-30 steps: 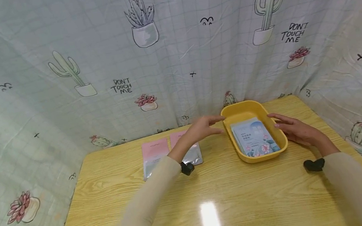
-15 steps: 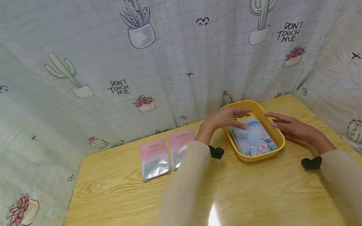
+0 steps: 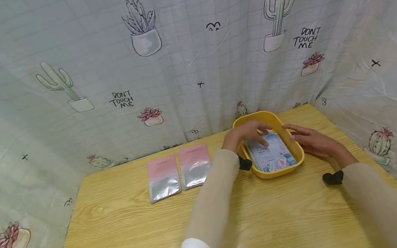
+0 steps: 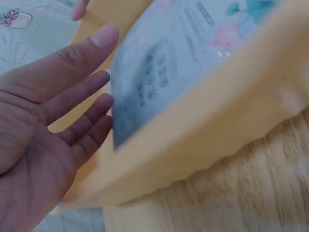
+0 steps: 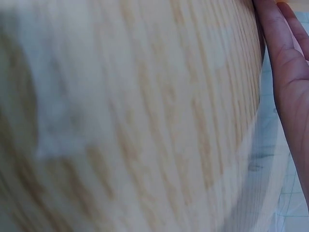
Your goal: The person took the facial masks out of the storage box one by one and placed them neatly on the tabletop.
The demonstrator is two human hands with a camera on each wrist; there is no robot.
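Note:
A yellow plastic basin [image 3: 264,174] stands at the back right of the table. In it lies a stack of flat sachets [image 3: 273,154], pale blue with pink flowers printed on them. My left hand [image 3: 246,132] reaches over the basin's left rim. In the left wrist view its fingertips [image 4: 104,108] meet the stack's near edge, while the thumb stays apart above. Along the basin's right side rests my right hand [image 3: 312,141], its fingers at the rim; the right wrist view shows only part of this hand [image 5: 289,72] at the edge.
Two pink-and-silver sachets [image 3: 163,178] lie side by side on the wooden table [image 3: 130,231], left of the basin. A cactus-print curtain [image 3: 177,68] hangs behind the table and along its sides. Dark straps with a small block sit at both wrists.
My left hand has moved right, from outside the basin to inside it, at the stack of sachets. Both pink-and-silver sachets are now uncovered. My right hand keeps its place by the basin.

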